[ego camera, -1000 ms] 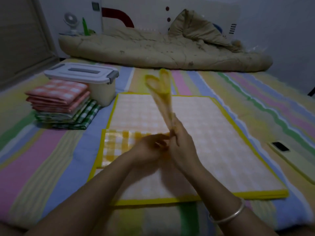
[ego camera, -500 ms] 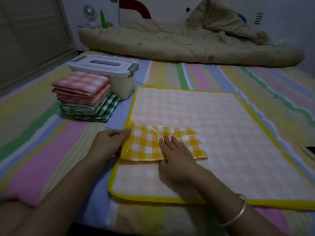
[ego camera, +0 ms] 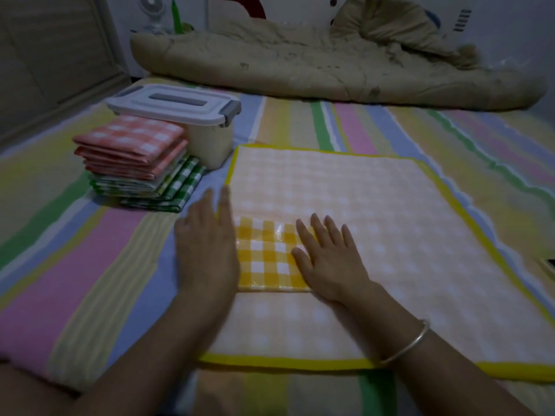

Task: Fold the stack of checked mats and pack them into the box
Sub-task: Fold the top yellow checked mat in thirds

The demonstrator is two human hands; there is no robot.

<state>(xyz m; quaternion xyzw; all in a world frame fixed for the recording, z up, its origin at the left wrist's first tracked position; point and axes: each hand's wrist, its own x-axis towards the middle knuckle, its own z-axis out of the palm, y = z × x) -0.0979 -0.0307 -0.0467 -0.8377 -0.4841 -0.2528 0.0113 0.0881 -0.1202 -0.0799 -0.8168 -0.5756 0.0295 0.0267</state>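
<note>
A folded yellow checked mat (ego camera: 265, 256) lies on top of a spread pale mat with yellow edging (ego camera: 375, 223). My left hand (ego camera: 207, 247) rests flat at the folded mat's left edge, fingers apart. My right hand (ego camera: 327, 256) presses flat on its right side, fingers spread. To the left stands a pile of folded mats: red checked ones (ego camera: 132, 145) on top of green checked ones (ego camera: 168, 187). Behind the pile is the cream box (ego camera: 210, 142) with its white lid (ego camera: 174, 105) shut.
All this lies on a striped pastel bedsheet (ego camera: 90, 265). A rumpled beige quilt (ego camera: 300, 64) runs along the far wall. A small fan (ego camera: 153, 10) stands at the back left. A dark object (ego camera: 548, 262) shows at the right edge.
One second ago both hands held the yellow mat upright, pinched together. It has since been laid down and folded smaller, and both hands now lie flat on it.
</note>
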